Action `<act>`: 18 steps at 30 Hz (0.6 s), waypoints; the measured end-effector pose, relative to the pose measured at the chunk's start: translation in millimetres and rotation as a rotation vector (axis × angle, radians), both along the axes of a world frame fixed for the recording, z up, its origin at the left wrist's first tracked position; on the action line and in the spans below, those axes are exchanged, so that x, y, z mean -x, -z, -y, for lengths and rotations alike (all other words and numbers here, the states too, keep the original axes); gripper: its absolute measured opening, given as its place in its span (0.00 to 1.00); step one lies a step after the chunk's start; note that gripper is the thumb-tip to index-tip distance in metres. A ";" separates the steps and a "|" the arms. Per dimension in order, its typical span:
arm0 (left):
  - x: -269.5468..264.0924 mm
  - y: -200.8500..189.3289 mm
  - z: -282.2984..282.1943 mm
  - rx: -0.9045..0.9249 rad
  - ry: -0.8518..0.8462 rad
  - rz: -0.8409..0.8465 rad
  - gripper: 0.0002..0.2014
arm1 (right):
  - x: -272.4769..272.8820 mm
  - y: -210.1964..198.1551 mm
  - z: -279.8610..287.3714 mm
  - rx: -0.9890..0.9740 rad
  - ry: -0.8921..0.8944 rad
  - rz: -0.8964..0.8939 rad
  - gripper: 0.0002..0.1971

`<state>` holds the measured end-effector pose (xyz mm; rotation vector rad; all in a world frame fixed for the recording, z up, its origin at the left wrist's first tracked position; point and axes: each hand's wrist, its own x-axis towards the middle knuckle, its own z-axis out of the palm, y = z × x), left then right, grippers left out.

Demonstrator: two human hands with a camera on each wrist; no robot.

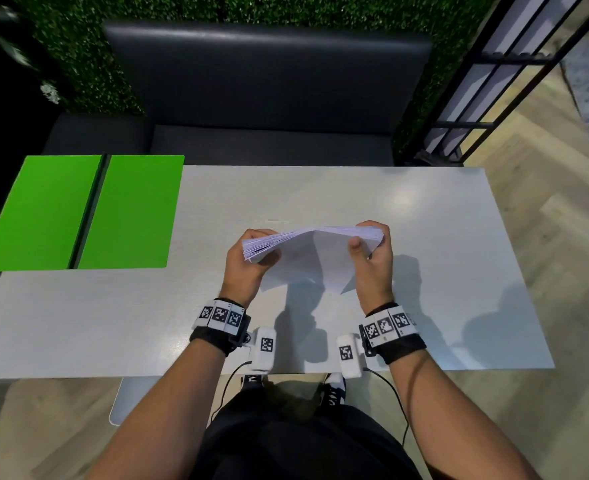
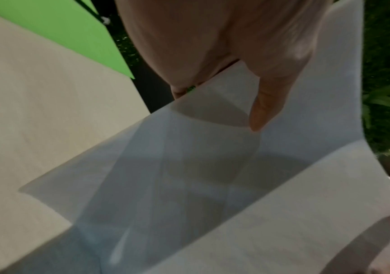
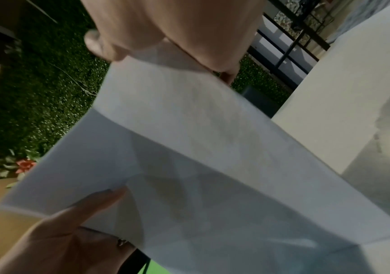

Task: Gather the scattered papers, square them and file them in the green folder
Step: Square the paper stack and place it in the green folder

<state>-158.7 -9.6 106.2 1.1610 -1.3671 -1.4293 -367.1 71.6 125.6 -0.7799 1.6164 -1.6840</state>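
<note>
A stack of white papers (image 1: 307,254) stands on edge over the middle of the grey table (image 1: 321,195), its top bowed upward and its sheets fanned at the left end. My left hand (image 1: 251,252) grips the stack's left side and my right hand (image 1: 369,244) grips its right side. The left wrist view shows my thumb (image 2: 266,103) pressed on the papers (image 2: 212,185). Under my right hand the papers (image 3: 189,139) hang down, and the other hand's fingers (image 3: 90,205) hold their far end. The green folder (image 1: 78,213) lies open and flat at the table's far left corner.
A dark bench seat (image 1: 269,88) runs behind the table in front of a green hedge wall (image 1: 286,8). A black metal railing (image 1: 487,74) stands at the right. Wood floor (image 1: 563,202) lies right of the table.
</note>
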 end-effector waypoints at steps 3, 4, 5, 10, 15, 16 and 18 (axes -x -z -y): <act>1.8 17.3 7.3 -0.153 -0.021 0.038 0.19 | 5.7 17.4 -1.7 -0.067 -0.073 0.059 0.27; 3.6 22.3 8.1 -0.188 -0.018 0.048 0.21 | 6.1 25.2 -2.3 -0.115 -0.094 0.066 0.29; 5.8 26.5 8.8 -0.208 -0.023 0.062 0.21 | 6.2 32.7 -2.8 -0.163 -0.108 0.075 0.30; 16.6 29.9 11.4 -0.260 -0.048 0.015 0.23 | 11.3 55.0 0.4 -0.332 -0.090 0.108 0.20; 13.5 32.5 13.0 -0.253 -0.011 0.034 0.18 | 11.7 47.5 8.5 -0.315 -0.073 0.112 0.13; 12.7 31.1 13.4 -0.245 -0.009 0.041 0.17 | 11.9 44.5 10.2 -0.300 -0.077 0.104 0.13; 10.8 26.5 12.9 -0.237 -0.004 0.038 0.17 | 14.8 37.1 11.0 -0.256 -0.095 0.091 0.15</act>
